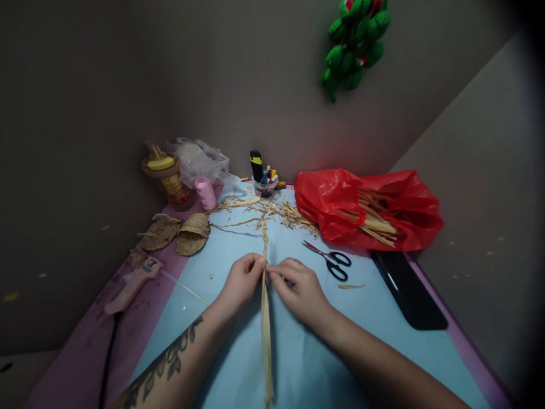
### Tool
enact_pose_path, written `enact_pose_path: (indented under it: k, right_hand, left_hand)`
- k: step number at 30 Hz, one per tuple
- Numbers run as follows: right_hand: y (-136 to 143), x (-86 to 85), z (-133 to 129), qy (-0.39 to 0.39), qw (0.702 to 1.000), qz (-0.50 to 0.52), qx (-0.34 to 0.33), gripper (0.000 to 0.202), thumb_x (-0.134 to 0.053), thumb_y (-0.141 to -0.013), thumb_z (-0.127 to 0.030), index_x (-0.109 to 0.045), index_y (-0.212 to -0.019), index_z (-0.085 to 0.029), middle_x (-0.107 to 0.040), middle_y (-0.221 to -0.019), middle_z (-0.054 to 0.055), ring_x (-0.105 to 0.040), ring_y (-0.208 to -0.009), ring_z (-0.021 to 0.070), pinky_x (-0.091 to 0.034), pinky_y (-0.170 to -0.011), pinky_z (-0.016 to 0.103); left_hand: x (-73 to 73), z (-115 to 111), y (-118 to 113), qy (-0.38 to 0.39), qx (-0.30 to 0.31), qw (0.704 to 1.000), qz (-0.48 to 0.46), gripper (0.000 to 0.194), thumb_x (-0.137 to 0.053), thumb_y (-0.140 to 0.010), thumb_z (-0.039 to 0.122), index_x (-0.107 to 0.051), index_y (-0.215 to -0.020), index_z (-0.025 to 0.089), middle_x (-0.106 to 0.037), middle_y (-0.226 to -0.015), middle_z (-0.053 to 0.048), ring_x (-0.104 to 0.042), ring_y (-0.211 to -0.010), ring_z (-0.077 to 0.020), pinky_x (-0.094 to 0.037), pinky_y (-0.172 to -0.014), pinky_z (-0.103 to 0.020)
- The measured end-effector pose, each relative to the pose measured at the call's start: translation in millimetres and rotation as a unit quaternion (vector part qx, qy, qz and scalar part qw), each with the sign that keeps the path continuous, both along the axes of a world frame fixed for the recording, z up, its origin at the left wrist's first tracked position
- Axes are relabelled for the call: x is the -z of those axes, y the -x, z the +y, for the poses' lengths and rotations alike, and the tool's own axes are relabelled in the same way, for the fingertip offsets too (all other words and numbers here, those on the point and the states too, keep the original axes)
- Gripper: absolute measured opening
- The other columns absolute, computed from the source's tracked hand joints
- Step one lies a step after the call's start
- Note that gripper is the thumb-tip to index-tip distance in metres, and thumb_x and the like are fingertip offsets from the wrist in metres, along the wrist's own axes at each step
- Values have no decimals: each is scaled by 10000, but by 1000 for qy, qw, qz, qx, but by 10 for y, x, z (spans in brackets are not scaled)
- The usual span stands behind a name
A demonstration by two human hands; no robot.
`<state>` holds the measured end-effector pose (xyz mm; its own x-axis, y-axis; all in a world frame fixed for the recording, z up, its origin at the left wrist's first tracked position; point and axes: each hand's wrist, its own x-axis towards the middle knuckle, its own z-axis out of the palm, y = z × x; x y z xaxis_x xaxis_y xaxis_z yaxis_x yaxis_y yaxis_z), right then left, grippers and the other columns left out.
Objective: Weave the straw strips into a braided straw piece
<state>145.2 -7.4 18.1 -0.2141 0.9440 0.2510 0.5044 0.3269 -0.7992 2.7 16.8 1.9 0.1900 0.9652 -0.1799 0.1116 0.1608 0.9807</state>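
Observation:
A long pale strip of dried plant fibre [266, 335] runs down the middle of the blue sheet toward me. Above my hands it continues as a narrow twisted or braided length [264, 236]. My left hand [246, 279] pinches it from the left, where the twisted part meets the flat strip. From the right, my right hand [299, 286] grips the same spot with thumb and fingers closed, its fingertips almost touching those of the left. The fingers partly cover the joint.
Black-handled scissors [334, 260] and a black phone-like slab [409, 292] lie right, below a red bag [327, 199] of dry strips. Fibre scraps [293, 215] lie ahead. Leftward are a pink glue gun [134, 285], woven pieces [193, 234], pink thread [205, 193] and a cup [172, 184].

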Motion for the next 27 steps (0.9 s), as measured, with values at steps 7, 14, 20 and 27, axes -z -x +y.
enact_pose_path:
  k: [7, 14, 20, 27]
  right_hand:
    - [-6, 84, 171, 295, 917, 269, 6, 237, -652, -673, -356, -524, -747, -171, -574, -633, -10, -528, -581, 115, -393, -556, 233]
    - [13, 119, 164, 323, 891, 318, 13, 288, -677, -653, -395, -519, -630, -155, -498, -523, -38, -412, -469, 73, -304, -475, 209]
    - [-47, 157, 192, 282, 916, 285, -35, 237, -620, -717, -366, -527, -660, -155, -464, -558, -40, -383, -517, 78, -299, -504, 208]
    - [-25, 200, 171, 200, 960, 195, -25, 170, -511, -781, -309, -481, -675, -179, -422, -581, -48, -367, -548, 90, -299, -525, 210]
  left_hand:
    - [-32, -32, -38, 2, 16, 1000, -17, 286, -497, -794, 399, -505, -668, 142, -497, -566, 26, -435, -532, -89, -352, -540, -209]
    - [-27, -31, -35, -4, -16, 998, -53, 256, -592, -737, 370, -443, -781, 167, -472, -551, 65, -462, -502, -75, -337, -507, -185]
    - [-25, -13, -5, 12, 22, 997, -67, 275, -576, -747, 403, -450, -772, 160, -459, -540, 66, -415, -469, -61, -306, -482, -178]
    - [-72, -2, 22, -9, 33, 999, -29, 250, -598, -726, 370, -507, -760, 140, -477, -585, 42, -420, -534, -71, -324, -521, -183]
